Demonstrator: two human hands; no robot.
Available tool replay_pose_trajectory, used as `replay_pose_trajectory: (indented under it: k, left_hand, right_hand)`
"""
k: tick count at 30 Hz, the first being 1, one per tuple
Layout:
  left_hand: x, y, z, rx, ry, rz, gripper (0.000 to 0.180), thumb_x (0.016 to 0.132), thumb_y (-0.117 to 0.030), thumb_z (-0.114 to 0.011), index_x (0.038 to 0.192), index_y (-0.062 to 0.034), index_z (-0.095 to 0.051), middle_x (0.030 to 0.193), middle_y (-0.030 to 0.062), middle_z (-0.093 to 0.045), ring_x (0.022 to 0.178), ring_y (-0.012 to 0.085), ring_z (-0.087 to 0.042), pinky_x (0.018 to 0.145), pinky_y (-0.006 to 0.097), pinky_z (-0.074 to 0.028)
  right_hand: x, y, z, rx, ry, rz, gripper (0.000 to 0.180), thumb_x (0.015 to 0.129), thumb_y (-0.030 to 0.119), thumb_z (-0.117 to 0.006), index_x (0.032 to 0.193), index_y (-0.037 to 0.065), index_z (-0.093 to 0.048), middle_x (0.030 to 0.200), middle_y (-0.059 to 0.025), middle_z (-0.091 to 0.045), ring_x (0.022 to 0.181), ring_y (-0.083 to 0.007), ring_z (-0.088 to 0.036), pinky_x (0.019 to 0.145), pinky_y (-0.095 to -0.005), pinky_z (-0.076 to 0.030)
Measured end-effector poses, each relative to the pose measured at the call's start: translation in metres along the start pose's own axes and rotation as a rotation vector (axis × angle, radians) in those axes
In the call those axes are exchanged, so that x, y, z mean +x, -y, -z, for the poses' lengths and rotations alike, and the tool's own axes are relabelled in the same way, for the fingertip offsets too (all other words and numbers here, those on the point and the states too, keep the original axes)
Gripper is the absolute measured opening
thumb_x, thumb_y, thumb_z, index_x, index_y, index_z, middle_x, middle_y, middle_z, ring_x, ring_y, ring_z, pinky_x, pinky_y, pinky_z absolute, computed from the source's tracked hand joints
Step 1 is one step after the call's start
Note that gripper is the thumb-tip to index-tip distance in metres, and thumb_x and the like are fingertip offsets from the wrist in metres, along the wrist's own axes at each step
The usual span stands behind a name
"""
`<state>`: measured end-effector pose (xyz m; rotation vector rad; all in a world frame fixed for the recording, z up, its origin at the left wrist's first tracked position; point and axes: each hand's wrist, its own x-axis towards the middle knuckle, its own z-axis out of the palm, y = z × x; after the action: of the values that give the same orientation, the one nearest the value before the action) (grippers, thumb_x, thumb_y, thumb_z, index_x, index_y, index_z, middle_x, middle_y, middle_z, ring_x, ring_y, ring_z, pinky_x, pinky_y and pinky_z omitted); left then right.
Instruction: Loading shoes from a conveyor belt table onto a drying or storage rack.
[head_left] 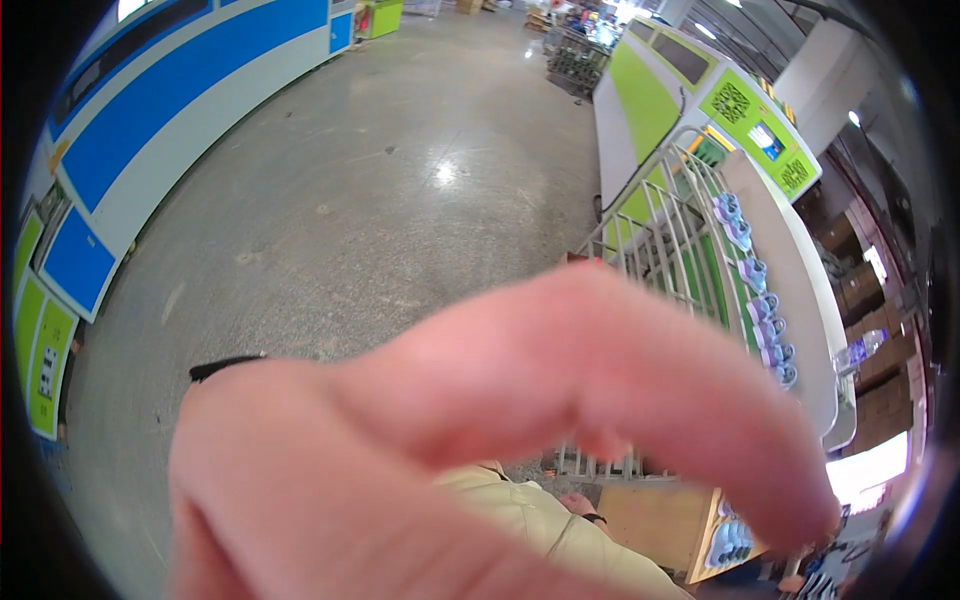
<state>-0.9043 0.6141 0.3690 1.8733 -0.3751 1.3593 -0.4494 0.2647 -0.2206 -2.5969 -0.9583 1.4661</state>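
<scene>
My left hand (pixel 300 450) fills the lower middle, very near and blurred. One bent finger arches over to the right, its tip pointing down. Below it, apart from that finger, runs what looks like the thumb. I see nothing held between them; the other fingers are hidden. Small and low, beside a pale yellow garment (pixel 520 510), is what appears to be my right hand (pixel 574 503) with a black wristband (pixel 596 518). Its fingers are too small to make out. A wooden board (pixel 645 520) lies just right of it.
On the right, a metal-barred rack (pixel 655 235) stands beside a long pale bench with a row of light blue shoes (pixel 770 330). A plastic bottle (pixel 862 350) is at the bench's outer edge. Green-white (pixel 650 95) and blue-white machines (pixel 190 95) flank a grey floor (pixel 330 190).
</scene>
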Motion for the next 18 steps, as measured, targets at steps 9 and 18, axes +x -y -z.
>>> replay_pose_trajectory:
  k: [9, 18]
  left_hand:
    - [0.011, -0.002, -0.022, 0.130, 0.019, -0.180, 0.043, 0.087, -0.035, -0.054, 0.108, 0.0016, -0.057, 0.094, 0.0148, -0.054, 0.095, 0.0271, -0.054, 0.092, 0.042, -0.040]
    - [0.004, -0.039, -0.040, 0.359, -0.038, -0.361, 0.032, 0.085, -0.026, -0.052, 0.103, 0.0004, -0.054, 0.087, 0.0100, -0.052, 0.089, 0.0231, -0.052, 0.088, 0.038, -0.039]
  right_hand:
    - [-0.052, 0.074, 0.017, 0.181, -0.039, 0.030, 0.038, 0.085, 0.029, -0.065, 0.112, 0.002, -0.064, 0.087, -0.0094, -0.070, 0.069, -0.0163, -0.066, 0.064, -0.0315, -0.052]
    - [-0.045, 0.027, -0.011, -0.295, -0.088, 0.139, 0.031, 0.090, 0.024, -0.060, 0.115, 0.007, -0.066, 0.105, -0.0101, -0.069, 0.096, -0.0198, -0.066, 0.083, -0.0330, -0.052]
